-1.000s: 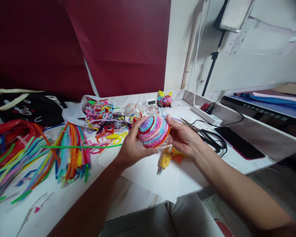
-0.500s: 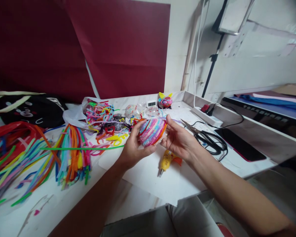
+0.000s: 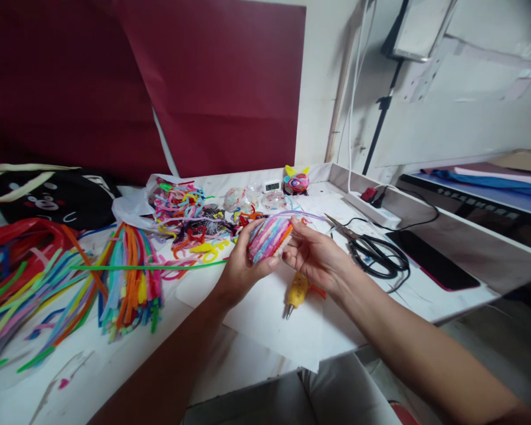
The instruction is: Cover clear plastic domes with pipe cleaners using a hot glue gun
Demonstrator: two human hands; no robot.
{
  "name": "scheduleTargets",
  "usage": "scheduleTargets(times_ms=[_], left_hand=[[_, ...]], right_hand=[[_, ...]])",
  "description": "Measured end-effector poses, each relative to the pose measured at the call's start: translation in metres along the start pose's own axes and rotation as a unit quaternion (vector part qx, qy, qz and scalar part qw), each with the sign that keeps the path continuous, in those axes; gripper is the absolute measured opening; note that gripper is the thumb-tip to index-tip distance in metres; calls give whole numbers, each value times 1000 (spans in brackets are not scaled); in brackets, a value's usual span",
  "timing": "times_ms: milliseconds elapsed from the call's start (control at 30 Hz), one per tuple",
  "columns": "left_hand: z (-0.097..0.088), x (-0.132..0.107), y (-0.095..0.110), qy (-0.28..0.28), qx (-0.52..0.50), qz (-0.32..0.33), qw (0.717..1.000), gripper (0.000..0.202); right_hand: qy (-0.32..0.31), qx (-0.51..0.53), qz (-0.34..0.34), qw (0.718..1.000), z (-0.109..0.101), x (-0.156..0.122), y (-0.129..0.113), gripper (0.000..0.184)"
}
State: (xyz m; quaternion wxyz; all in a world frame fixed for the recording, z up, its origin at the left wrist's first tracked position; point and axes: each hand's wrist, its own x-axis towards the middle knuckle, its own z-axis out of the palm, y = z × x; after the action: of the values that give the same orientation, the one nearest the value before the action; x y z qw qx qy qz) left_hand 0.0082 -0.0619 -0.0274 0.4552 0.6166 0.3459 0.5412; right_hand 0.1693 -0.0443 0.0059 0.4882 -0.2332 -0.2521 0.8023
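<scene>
A ball wrapped in striped, fuzzy pipe cleaners (image 3: 268, 239) is held above the white paper (image 3: 274, 336). My left hand (image 3: 241, 265) is wrapped round its left side, thumb along the near face. At the right edge of the ball, my right hand (image 3: 318, 254) has its fingers curled in against it; the contact of the fingertips is partly hidden. Below the right hand lies a yellow glue gun (image 3: 297, 290), nozzle toward me, its rear covered by the hand. Black-handled scissors (image 3: 376, 251) rest to the right of that hand.
Bundled pipe cleaners (image 3: 130, 289) cover the left of the table, with a bag of scraps (image 3: 135, 212) behind. A decorated ball with yellow ears (image 3: 296, 181) and a small digital clock (image 3: 272, 186) stand at the back. On the right are a phone (image 3: 431, 260) and a power strip (image 3: 376, 211).
The ball has been turned in my hands, so its stripes now slant more steeply. My right fingers have curled in closer and the hand has dropped slightly.
</scene>
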Motion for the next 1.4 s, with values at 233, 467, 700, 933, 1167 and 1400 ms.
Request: scheduleTargets(times_ms=[233, 467, 700, 933, 1167, 1400], left_hand=[[2, 0, 0, 34, -4, -33, 999, 71], [1, 0, -4, 31, -102, -82, 991, 66], [1, 3, -3, 53, -171, -104, 978, 62], [1, 4, -5, 64, -175, -114, 976, 62], [3, 3, -3, 64, -181, -124, 974, 66], [1, 2, -2, 60, -206, -119, 969, 65]], right_hand=[[15, 8, 9, 1000, 2, -1, 2, 31], [26, -60, 28, 997, 3, -2, -3, 27], [8, -510, -150, 847, -42, -32, -49, 28], [-61, -844, -84, 527, -89, -57, -57, 31], [-126, -890, -39, 437, -84, -38, -43, 25], [-141, -863, -2, 486, -81, -36, -53, 22]])
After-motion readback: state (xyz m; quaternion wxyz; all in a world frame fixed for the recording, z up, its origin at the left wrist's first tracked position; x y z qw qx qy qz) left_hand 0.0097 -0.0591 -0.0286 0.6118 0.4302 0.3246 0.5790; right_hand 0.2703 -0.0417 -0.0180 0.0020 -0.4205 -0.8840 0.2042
